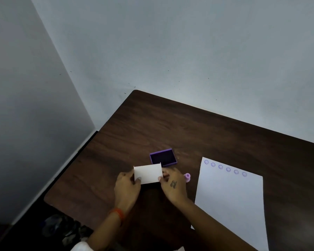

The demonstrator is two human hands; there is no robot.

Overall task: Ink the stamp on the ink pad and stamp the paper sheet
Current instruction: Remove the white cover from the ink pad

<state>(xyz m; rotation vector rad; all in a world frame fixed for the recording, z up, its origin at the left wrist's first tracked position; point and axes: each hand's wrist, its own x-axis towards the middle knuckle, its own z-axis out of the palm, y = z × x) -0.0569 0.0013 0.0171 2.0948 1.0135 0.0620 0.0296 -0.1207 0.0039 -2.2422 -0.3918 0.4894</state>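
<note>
Item: white card-like lid (147, 173), pinched at its short ends between left hand (127, 185) and right hand (173, 183), near the counter's (170, 127) middle. Ink pad (163, 157), open, just beyond the lid, toward the far edge. Stamp (187, 177), pink, lying just right of the right hand, the nearer one. Paper sheet (230, 200), by the right edge, six purple prints (225, 168) along its far edge

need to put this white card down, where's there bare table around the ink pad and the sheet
Bare table behind the ink pad, toward the wall, and left of the left hand. Crowded between the right hand and paper sheet, where the pink stamp sits. Both hands hold the white card.
</note>
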